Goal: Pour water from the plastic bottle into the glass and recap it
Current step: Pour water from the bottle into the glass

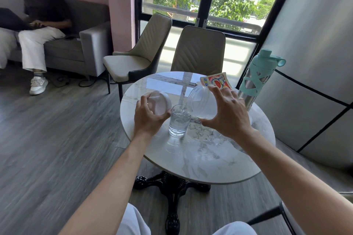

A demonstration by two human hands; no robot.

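Two hands busy: right hand (227, 112) grips tilted plastic bottle (202, 101) over glass (178, 123); left hand (149, 116) clasps cap (159, 102).

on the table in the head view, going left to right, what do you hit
left hand holding the white cap → glass → tilted plastic bottle → right hand → teal-sleeved steel bottle

Open tabletop lies nearer than the glass (179, 123)

Left of it a hand (148, 118) holds a cap (160, 102); right, the tilted bottle (202, 102); farther right a teal flask (256, 82) (and a card (215, 80) behind).
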